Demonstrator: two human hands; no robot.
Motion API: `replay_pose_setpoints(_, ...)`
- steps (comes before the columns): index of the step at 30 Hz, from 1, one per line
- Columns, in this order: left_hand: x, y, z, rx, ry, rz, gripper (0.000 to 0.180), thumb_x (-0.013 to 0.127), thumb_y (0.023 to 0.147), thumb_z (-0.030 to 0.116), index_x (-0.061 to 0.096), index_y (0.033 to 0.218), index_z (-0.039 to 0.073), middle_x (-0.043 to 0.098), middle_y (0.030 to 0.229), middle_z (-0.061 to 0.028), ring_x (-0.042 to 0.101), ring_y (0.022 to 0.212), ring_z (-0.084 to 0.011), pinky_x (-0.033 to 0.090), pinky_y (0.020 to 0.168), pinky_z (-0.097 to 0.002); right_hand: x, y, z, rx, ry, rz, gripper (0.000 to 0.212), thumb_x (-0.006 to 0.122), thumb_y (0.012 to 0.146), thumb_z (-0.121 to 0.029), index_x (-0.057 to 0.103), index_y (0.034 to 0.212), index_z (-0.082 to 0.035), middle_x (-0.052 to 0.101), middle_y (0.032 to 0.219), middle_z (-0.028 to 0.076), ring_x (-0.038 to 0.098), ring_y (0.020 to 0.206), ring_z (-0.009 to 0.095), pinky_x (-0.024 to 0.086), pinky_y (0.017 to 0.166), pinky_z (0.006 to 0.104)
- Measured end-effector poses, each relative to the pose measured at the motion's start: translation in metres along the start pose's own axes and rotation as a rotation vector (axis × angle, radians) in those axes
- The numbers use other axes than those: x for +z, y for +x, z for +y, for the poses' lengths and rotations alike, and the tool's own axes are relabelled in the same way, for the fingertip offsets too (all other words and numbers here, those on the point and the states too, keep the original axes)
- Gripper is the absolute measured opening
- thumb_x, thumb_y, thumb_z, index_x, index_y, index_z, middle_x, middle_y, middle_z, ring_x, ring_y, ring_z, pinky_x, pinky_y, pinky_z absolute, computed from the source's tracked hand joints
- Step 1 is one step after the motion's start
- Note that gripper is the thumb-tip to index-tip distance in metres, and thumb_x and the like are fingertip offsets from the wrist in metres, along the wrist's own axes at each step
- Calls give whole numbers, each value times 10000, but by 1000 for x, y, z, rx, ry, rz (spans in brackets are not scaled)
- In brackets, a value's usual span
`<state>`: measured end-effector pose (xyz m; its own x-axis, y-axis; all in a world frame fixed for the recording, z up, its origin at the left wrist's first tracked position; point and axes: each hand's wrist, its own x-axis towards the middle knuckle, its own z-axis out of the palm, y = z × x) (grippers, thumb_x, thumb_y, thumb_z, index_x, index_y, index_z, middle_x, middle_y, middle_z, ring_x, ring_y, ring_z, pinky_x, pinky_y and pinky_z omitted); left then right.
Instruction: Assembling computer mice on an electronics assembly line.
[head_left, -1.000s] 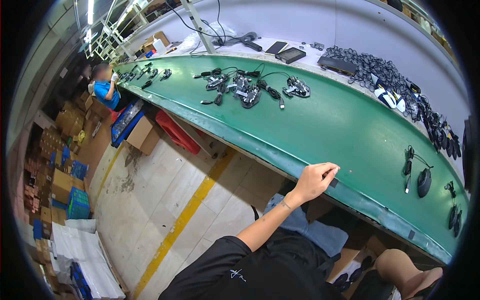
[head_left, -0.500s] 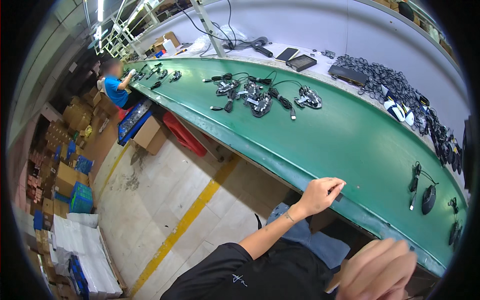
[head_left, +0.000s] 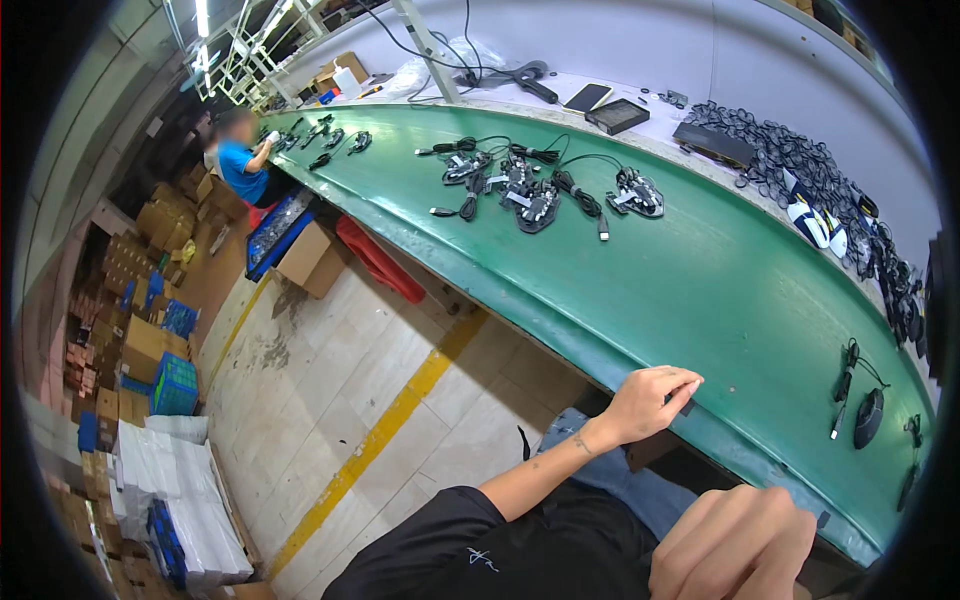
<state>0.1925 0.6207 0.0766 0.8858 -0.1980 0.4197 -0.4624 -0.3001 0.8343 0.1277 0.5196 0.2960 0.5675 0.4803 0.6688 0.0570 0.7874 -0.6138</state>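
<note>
Marking: small pale script on the black shirt (head_left: 430, 560), left of the right hand (head_left: 735, 548); too small to read.

Black mouse (head_left: 869, 418): right of the left hand (head_left: 648, 405), beyond the right. Long axis runs away from the wearer, slightly rightward; cord end faces away. Its bundled cable (head_left: 846, 372) lies on the mouse's left, plug toward the wearer.

Hands well apart. Left: fingers curled, thumb near index, over the belt's near edge; contact and contents unclear. Right: fingers folded, palm hidden; cannot tell whether anything is held.

Surface: smooth green belt (head_left: 690, 290). Open mouse bases (head_left: 535, 205) with boards and cables lie beyond the left hand, leftward. Room, left of both hands: pale tiled floor (head_left: 320, 380), yellow stripe (head_left: 378, 440), stacked cartons (head_left: 155, 345), co-worker in blue (head_left: 243, 172).
</note>
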Motion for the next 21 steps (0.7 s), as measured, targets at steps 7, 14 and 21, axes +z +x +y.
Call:
replay_pose_setpoints(7,-6,0,2,-24,12,-2,158,622,921,92,708,1022,8,724,946,-134,691,838,-277,545,755,-340,12,-2,10,-49,56,244,205,725,760,-27,605,606,36,558,560,116,523,433,202,377,390,273)
replay_pose_setpoints(14,-34,15,10,-230,-240,-145,195,620,952,119,694,1083,-4,730,1038,-126,695,920,-169,529,819,-293,-58,8,9,-84,43,-277,563,768,842,-199,530,1227,136,703,927,238,652,613,303,480,490,285)
replay_pose_setpoints(21,-172,65,-81,38,822,187,498,710,841,187,575,1305,70,513,1395,-216,467,1301,-386,388,1083,-440,-106,-4,35,504,-598,487,355,545,991,-187,571,690,0,622,605,67,610,554,138,476,529,271)
